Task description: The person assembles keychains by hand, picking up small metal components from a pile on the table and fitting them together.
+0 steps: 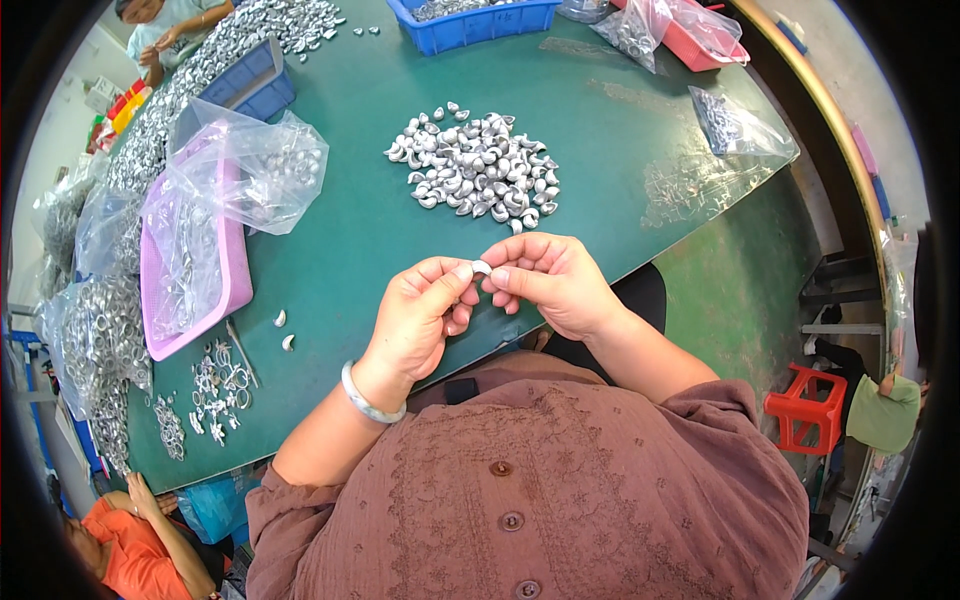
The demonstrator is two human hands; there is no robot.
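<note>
A small, curved silver metal piece (481,268) is pinched between both thumbs and forefingers near the table's front edge. My left hand (422,308) grips its left end, and my right hand (560,285) holds the right end. Just beyond my fingers lies a loose pile of similar crescent-shaped metal pieces (480,170) on the green table (350,200). Two single curved pieces, one (280,318) slightly farther away than the other (288,342), rest left of my left hand. My fingertips hide part of the held piece.
A pink basket (236,260) with plastic bags stands at left, near ring-shaped parts (220,385) and a thin rod (242,352). Blue bins (480,30) and a large heap of metal pieces (210,65) are farther back. Co-workers sit at far left and lower left. A red stool (805,408) stands right.
</note>
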